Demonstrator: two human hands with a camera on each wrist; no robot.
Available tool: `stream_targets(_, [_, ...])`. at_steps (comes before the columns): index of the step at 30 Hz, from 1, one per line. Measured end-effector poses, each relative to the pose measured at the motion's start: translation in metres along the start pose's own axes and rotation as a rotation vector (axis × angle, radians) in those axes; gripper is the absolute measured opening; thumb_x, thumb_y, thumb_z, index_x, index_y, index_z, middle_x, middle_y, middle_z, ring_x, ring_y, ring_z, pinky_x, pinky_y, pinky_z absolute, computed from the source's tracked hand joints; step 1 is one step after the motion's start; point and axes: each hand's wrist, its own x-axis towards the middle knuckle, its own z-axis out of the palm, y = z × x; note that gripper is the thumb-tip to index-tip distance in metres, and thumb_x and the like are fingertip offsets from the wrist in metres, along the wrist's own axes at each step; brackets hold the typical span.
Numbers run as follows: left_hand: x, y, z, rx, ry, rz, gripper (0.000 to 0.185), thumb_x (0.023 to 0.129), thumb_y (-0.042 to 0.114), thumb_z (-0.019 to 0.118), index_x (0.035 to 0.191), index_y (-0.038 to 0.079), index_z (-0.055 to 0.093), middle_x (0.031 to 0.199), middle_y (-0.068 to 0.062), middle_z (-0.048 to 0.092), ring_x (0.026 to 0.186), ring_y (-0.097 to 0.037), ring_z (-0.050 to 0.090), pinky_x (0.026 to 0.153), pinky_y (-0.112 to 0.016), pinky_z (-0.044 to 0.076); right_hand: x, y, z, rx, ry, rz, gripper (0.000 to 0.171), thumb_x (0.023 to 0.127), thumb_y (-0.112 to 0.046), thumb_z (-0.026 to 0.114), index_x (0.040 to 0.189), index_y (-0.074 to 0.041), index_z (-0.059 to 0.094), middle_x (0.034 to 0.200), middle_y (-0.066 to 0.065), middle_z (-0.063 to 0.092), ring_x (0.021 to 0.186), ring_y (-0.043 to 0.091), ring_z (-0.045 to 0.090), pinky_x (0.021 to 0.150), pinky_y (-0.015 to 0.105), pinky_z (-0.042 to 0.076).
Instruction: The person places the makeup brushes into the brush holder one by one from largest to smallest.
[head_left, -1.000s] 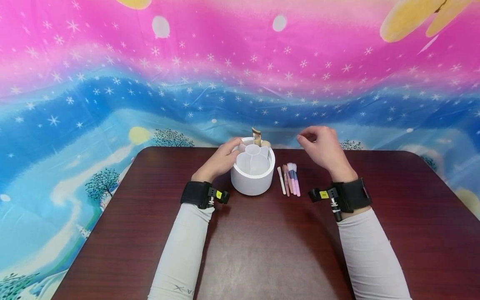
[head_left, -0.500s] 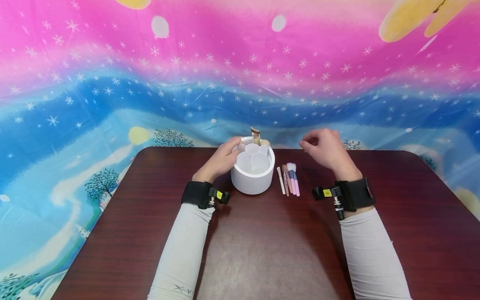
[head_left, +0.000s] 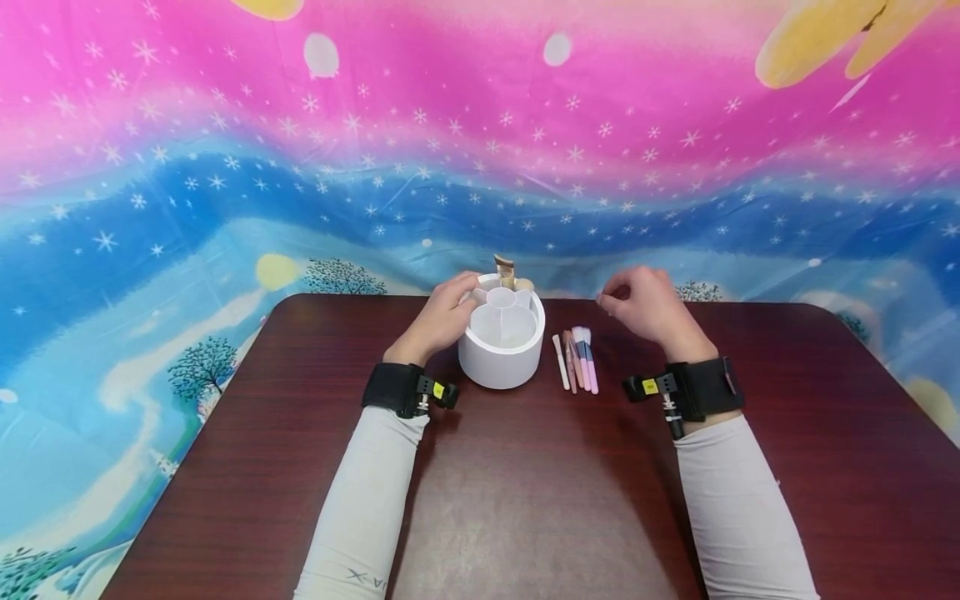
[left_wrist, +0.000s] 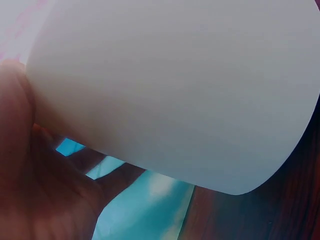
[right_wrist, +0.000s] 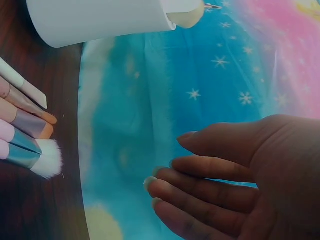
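Observation:
A round white organizer (head_left: 501, 367) with several compartments stands on the table in the head view. My left hand (head_left: 442, 312) grips its left wall near the rim; in the left wrist view the thumb and fingers lie around the smooth white wall (left_wrist: 175, 100). A gold-and-beige tube (head_left: 506, 272) and a small beige round-topped item (head_left: 524, 285) stick up at its back. Right of it lie several makeup brushes (head_left: 576, 360) with white, brown and pink handles. My right hand (head_left: 648, 304) hovers beyond the brushes, fingers loosely bent and holding nothing in the right wrist view.
The dark red-brown table (head_left: 510, 500) reaches its back edge just behind the organizer. A pink and blue printed cloth (head_left: 480, 167) hangs behind it.
The organizer has shifted slightly left with the tube and the beige item, my left hand still on it. My right hand has sunk a little. The brushes lie as before.

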Motion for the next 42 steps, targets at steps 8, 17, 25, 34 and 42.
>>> stream_targets(8, [0.0,-0.003,0.001,-0.014,0.025,-0.022,0.027,0.103,0.009,0.04,0.109,0.013,0.067,0.15,-0.001,0.053,0.142,-0.021,0.044,0.115,-0.044,0.035,0.005,0.004,0.008,-0.021,-0.029,-0.003,0.021,0.096,-0.013,0.067,0.106,0.004,0.074,0.1,0.02,0.073,0.088,0.033,0.068,0.083,0.05,0.053])
stream_targets(17, [0.0,-0.003,0.003,0.019,0.078,0.024,0.02,0.099,0.005,0.044,0.09,0.008,0.061,0.135,-0.006,0.062,0.129,-0.024,0.053,0.109,-0.044,0.041,0.01,0.009,0.026,-0.102,-0.128,0.022,0.014,0.094,-0.012,0.069,0.095,0.0,0.075,0.1,0.017,0.071,0.084,0.03,0.063,0.079,0.047,0.051])
stream_targets(25, [0.002,0.001,0.004,0.063,0.11,0.045,0.017,0.097,0.002,0.049,0.085,0.006,0.06,0.126,-0.01,0.064,0.125,-0.027,0.055,0.108,-0.044,0.042,0.008,0.011,0.033,-0.139,-0.248,0.126,0.014,0.093,-0.013,0.07,0.089,0.0,0.076,0.081,0.011,0.068,0.076,0.027,0.061,0.07,0.042,0.049])
stream_targets(34, [0.002,-0.001,0.006,-0.002,0.061,0.008,0.02,0.1,0.002,0.042,0.09,0.005,0.058,0.148,-0.01,0.054,0.142,-0.027,0.044,0.115,-0.047,0.035,0.007,0.012,0.04,-0.137,-0.323,0.185,0.013,0.095,-0.01,0.069,0.091,0.0,0.076,0.081,0.014,0.07,0.071,0.024,0.063,0.067,0.039,0.05])
stream_targets(42, [0.002,-0.004,0.009,-0.044,0.068,0.011,0.02,0.099,-0.001,0.04,0.082,0.007,0.048,0.145,-0.008,0.057,0.137,-0.025,0.048,0.109,-0.048,0.04,0.007,0.015,0.042,-0.073,-0.367,0.239,0.014,0.094,-0.008,0.069,0.085,0.001,0.075,0.079,0.014,0.072,0.069,0.024,0.069,0.07,0.04,0.057])
